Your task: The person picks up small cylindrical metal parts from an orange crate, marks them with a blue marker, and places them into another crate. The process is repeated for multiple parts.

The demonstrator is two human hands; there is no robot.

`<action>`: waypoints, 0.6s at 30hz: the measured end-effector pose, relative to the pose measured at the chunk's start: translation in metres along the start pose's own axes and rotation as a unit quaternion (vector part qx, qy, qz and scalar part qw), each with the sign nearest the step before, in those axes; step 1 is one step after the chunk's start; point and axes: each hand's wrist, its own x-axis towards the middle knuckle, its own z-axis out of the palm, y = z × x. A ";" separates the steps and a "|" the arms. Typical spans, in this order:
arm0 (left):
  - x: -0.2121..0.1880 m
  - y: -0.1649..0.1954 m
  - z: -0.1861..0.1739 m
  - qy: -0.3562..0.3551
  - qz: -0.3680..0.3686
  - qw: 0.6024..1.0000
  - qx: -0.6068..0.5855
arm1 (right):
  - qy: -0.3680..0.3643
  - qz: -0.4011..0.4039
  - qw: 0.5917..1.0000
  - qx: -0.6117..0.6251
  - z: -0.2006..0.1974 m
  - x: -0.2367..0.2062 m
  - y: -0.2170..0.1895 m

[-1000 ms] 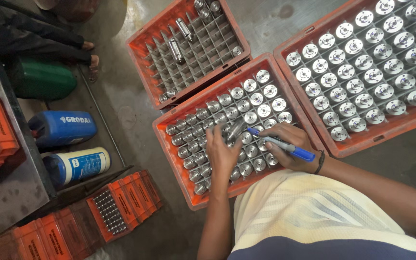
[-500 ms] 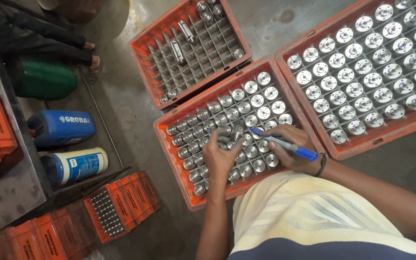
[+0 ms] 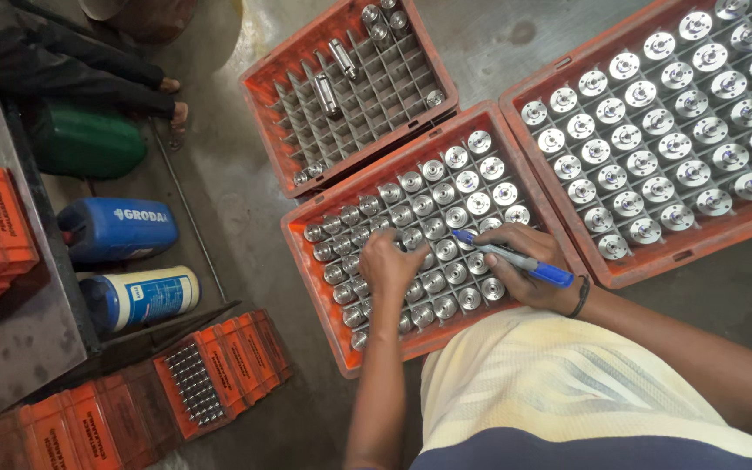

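Marking step, I judge: right hand (image 3: 524, 270) grip grasping blue marker (image 3: 515, 259); left hand (image 3: 391, 264) grip clenched on metal parts (image 3: 446, 248) in orange crate (image 3: 306, 270); next needs tip steady.

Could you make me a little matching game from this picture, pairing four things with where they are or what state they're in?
Things:
1. blue marker pen
2. upper orange plastic crate
3. green plastic jerrycan
4. middle orange plastic crate

Places or states:
A. lying on the floor at the left
B. mostly empty compartments
C. held in the right hand
D. full of shiny metal parts, left hand on them

Pairs: 1-C, 2-B, 3-A, 4-D
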 end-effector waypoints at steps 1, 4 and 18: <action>0.002 -0.007 -0.004 0.023 0.035 0.998 -0.036 | 0.000 -0.005 1.000 -0.003 -0.001 0.000 -0.001; 0.009 -0.030 -0.026 0.065 0.167 0.947 -0.267 | 0.014 -0.032 0.999 -0.024 -0.003 0.002 -0.004; -0.011 0.017 0.026 -0.104 -0.049 0.658 -0.744 | -0.152 -0.196 0.969 -0.021 0.011 0.020 -0.020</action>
